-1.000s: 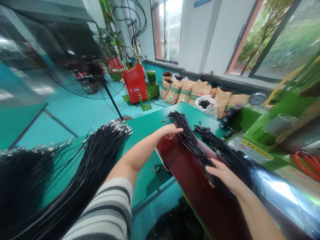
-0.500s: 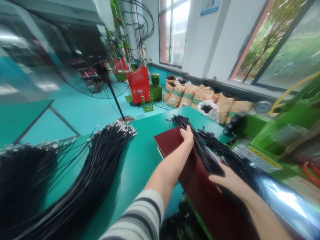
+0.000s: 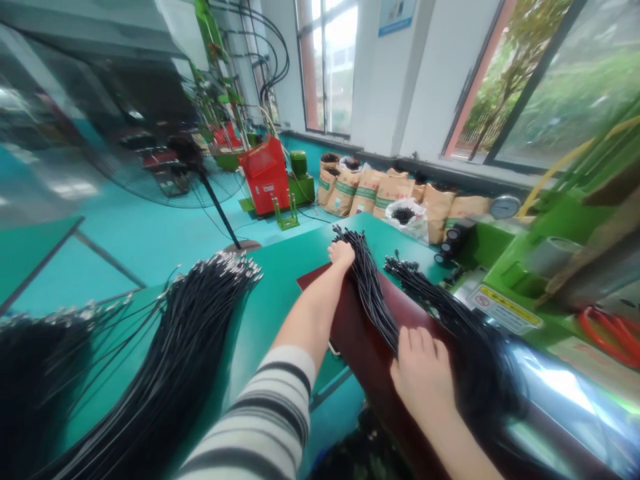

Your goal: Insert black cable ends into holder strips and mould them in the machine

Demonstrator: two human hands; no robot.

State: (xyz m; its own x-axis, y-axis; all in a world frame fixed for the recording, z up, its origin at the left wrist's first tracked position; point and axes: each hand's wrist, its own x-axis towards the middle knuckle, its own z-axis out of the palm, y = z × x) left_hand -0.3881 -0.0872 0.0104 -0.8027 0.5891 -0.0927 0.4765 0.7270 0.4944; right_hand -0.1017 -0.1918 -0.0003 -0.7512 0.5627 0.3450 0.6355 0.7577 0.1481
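A bundle of thin black cables [image 3: 371, 287] lies lengthwise on a dark red board [image 3: 360, 340]. Near the bundle's far end, my left hand [image 3: 343, 253] is closed on its left side. My right hand [image 3: 424, 367] rests over the nearer part, fingers curled round the cables, which hide part of its grip. Another black cable bundle [image 3: 445, 303] lies to the right of the board. At the left, a large bundle of black cables with silvery ends [image 3: 185, 333] spreads over the green table [image 3: 270, 287].
A green machine [image 3: 530, 267] with a gauge stands close on the right. Beyond the table are paper sacks [image 3: 367, 190], a red machine [image 3: 265, 177] and a fan on a black pole [image 3: 217, 207]. More dark cables [image 3: 40, 373] lie at far left.
My left hand has moved left, toward the bundle's tips. My right hand has turned from an open thumb-and-finger hold to lying over the cables. The view has shifted slightly.
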